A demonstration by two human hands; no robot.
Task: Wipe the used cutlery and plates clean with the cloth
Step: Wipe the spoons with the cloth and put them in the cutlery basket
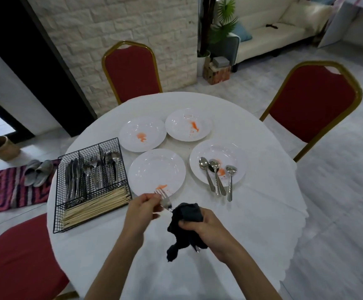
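Dark cloth (pixel 187 215), bunched in right hand (pixel 208 227) grip and wrapped round handle of fork (pixel 165 201) pinched by left hand (pixel 142 207), over table (pixel 252 213) just before nearest stained plate (pixel 157 169).

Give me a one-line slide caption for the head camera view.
Left hand holds a fork while right hand grips a dark cloth around its handle.

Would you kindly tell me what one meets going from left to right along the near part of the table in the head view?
Wire cutlery basket → left hand → fork → dark cloth → right hand.
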